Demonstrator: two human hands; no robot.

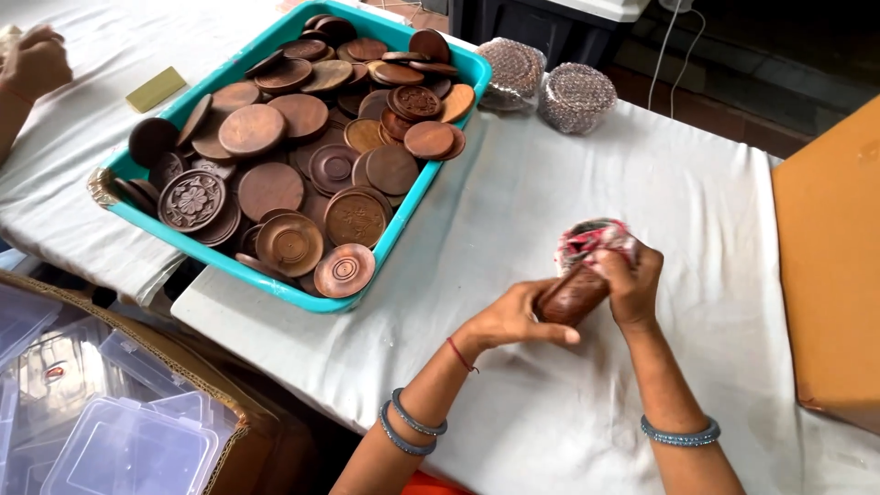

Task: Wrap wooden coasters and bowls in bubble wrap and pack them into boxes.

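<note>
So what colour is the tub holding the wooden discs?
Teal, a blue-green; the tub shows best in the head view.

The setting is a small craft packing workshop. A teal tray [456, 147] holds a bulk heap of carved wooden discs [293, 137]. The cloth-covered table [587, 211] carries two bubble-wrapped bundles [545, 87]. A cardboard box of clear plastic cases [119, 440] stands beside it, and a second worker's hand [35, 62] occupies the adjoining table.

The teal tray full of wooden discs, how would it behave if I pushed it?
The teal tray probably feels heavy, since carved wooden discs are heaped above its rim. It likely drags on the white cloth. Its near corner overhangs the table edge, so it might tip.
</note>
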